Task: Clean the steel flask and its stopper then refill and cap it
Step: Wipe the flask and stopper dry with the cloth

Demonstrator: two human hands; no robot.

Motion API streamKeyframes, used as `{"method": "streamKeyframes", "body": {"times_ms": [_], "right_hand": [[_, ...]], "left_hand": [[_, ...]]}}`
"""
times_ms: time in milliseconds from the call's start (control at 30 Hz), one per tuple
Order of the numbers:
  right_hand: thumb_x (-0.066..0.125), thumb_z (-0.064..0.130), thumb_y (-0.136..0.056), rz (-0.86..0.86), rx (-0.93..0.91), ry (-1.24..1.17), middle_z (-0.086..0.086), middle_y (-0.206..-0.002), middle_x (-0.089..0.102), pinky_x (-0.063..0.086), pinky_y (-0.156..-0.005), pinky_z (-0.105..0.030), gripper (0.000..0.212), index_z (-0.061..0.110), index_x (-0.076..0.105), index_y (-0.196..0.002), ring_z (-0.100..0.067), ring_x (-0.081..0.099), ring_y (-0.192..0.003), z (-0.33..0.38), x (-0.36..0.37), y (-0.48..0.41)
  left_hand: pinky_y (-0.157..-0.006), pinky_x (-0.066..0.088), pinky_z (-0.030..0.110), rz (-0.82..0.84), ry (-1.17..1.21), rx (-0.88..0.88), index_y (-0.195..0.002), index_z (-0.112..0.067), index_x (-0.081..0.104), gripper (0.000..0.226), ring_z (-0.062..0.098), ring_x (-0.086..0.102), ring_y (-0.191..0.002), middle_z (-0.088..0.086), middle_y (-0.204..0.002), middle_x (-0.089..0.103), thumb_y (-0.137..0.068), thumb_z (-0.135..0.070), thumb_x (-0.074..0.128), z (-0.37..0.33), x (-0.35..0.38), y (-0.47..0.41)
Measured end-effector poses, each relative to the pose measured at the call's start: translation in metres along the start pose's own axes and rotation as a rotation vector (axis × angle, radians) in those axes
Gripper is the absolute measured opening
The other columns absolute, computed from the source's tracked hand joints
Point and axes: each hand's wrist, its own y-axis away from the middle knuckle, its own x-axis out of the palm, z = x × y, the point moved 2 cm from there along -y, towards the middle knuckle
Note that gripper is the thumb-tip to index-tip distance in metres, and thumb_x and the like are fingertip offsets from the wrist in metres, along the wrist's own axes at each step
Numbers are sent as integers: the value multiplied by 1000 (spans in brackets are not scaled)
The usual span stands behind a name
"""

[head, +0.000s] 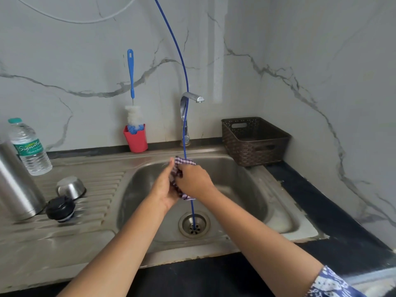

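Note:
The steel flask [15, 181] stands upright at the left edge of the draining board. Its black stopper [60, 209] lies beside it, and the steel cup lid [70, 187] rests upside down just behind the stopper. Over the sink basin [242, 189], my left hand [164, 187] and my right hand [192, 181] hold a crumpled purple checked cloth [179, 174] between them. My right hand's fingers are curled over the cloth. The left palm presses against it from the other side.
A plastic water bottle [30, 146] stands behind the flask. A bottle brush [132, 103] sits in a red cup [136, 139] by the tap [188, 108]. A brown basket [254, 140] is at the right. A blue tube [183, 67] hangs into the drain [194, 225].

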Motion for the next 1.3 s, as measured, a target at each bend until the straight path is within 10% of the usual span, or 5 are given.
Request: {"method": "streamKeyframes", "body": {"times_ms": [267,400,567,967,1300], "right_hand": [[65,28,-89,-132,497,-969,-1,-115,59,46,-91,-32,39,13,57,-124,-23,55,-113,-74,-23,10],[71,59,-69,244,750,-1325,-11,-121,56,35,-101,-47,77,6,53,-122,-28,50,-114,-79,-5,23],[70,15,-82,-105,570,-1659,-10,-111,66,51,-76,-32,39,3,58,-117,-24,63,-98,-75,-29,9],[57,13,-92,-600,391,-1164,-8,-105,60,51,-60,-28,29,9,49,-120,-16,59,-79,-151,-195,-45],[56,11,-92,-422,483,-764,-16,-119,57,49,-75,-35,37,1,48,-127,-27,57,-98,-201,-211,-112]], "left_hand": [[-86,51,48,-28,170,48,-111,0,58,20,33,64,-100,20,-112,65,-96,-11,49,-1,-5,-3],[-85,50,45,45,277,127,-107,-2,57,20,31,63,-100,19,-111,64,-99,-10,41,-3,19,-5],[-80,54,37,113,192,161,-109,-4,56,19,26,64,-93,15,-101,67,-94,-4,45,2,43,-9],[-67,41,28,47,-305,104,-97,-15,60,14,17,53,-78,5,-97,60,-98,-23,48,-2,156,-83],[-73,58,44,7,-266,102,-132,-18,50,39,33,65,-91,16,-106,64,-96,-9,38,40,200,-150]]}}
